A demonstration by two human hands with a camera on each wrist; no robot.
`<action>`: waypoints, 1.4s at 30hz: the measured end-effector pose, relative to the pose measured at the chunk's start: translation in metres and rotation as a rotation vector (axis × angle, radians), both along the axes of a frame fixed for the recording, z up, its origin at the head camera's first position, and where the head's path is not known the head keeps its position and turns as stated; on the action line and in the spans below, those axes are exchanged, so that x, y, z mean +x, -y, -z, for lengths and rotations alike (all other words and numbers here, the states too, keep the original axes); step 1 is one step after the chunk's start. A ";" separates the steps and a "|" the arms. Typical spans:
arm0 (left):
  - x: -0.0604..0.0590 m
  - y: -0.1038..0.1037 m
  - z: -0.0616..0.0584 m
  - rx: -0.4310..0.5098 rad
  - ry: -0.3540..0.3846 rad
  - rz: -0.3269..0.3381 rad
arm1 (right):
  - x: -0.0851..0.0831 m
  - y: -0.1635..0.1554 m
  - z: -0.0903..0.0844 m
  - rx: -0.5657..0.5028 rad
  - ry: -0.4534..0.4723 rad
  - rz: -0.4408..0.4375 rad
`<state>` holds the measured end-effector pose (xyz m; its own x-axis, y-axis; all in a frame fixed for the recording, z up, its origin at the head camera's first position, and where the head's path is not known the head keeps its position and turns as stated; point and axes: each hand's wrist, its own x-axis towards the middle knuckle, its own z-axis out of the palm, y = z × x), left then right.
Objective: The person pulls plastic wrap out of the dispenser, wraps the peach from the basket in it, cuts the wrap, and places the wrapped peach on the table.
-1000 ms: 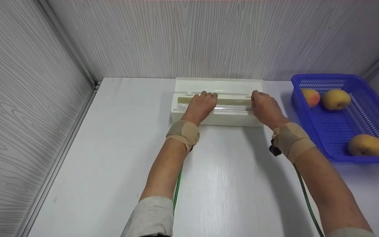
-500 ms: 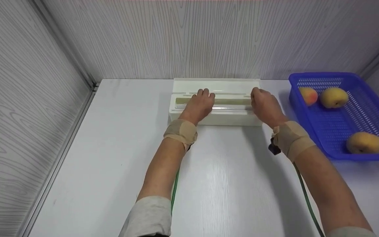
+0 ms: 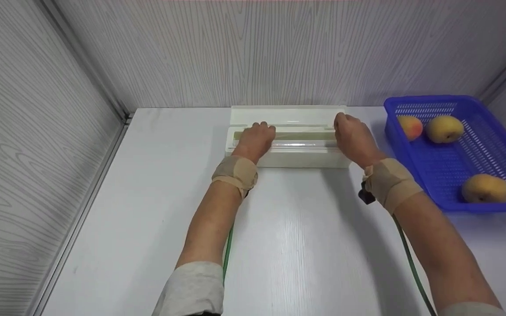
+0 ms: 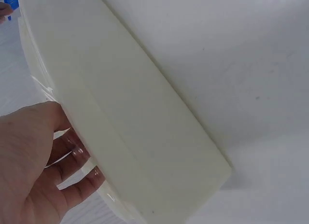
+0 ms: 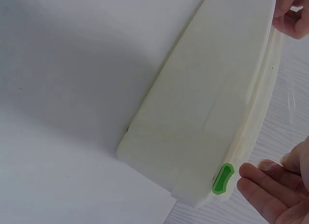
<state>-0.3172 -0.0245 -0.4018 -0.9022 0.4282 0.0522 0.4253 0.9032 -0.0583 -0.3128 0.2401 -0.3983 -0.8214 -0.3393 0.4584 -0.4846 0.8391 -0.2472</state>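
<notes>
While both hands sit on it, the cream wrap dispenser box (image 3: 289, 139) lies at the back middle of the white table (image 3: 297, 245), lid open against the wall. Left hand (image 3: 254, 139) rests on the box's left part, fingers reaching over the roll (image 3: 305, 136); in the left wrist view the fingers (image 4: 72, 163) look loosely extended beside the box, gripping nothing clearly. Right hand (image 3: 355, 139) at the box's right end, fingers bent over the edge; actual grip cannot be told. Green tab (image 5: 223, 179) near its fingertips. Blue basket (image 3: 494, 145) to the right, three peaches (image 3: 444, 128) inside.
</notes>
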 end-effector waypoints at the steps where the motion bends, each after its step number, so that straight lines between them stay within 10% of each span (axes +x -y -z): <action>1: 0.001 0.004 -0.002 0.004 0.011 -0.006 | 0.000 0.001 -0.001 -0.001 0.001 -0.002; 23: 0.001 0.047 -0.019 0.204 0.193 0.017 | 0.006 0.002 -0.015 -0.022 -0.012 -0.015; 42: 0.004 0.066 -0.036 0.434 0.031 0.030 | 0.007 -0.004 -0.026 0.000 0.047 0.033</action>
<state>-0.3133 -0.0903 -0.3662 -0.8936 0.3986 0.2065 0.4474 0.8281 0.3377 -0.3058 0.2437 -0.3718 -0.8528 -0.3117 0.4189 -0.4444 0.8545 -0.2689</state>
